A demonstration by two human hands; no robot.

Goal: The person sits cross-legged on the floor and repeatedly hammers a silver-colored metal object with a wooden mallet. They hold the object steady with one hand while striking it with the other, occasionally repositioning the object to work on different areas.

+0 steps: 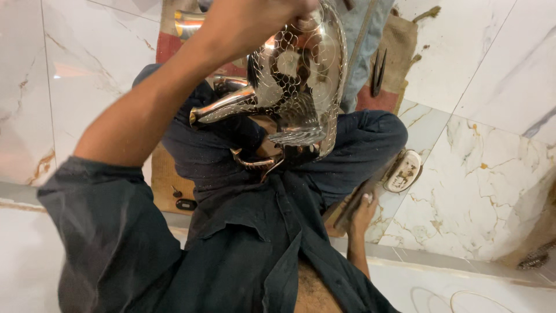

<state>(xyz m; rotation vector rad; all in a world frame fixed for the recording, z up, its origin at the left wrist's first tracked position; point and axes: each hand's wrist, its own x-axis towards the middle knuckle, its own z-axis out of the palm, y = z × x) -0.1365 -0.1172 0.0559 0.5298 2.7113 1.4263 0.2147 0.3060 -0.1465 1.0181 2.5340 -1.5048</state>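
Engraved metal teapot (298, 81) gripped by left hand (255, 23), right hand (362, 211) holding file (370, 188)

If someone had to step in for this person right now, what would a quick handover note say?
Left hand: raised, gripping the top of a shiny engraved metal teapot, its spout pointing left, held over the lap.
Right hand: low beside the leg, fingers on a long dark flat tool resting on the marble floor.
Nearby: a small oval white dish on the floor, a dark pointed tool on the brown mat.
Done: the pot already shows engraved patterns.
Left: cannot tell how much remains.
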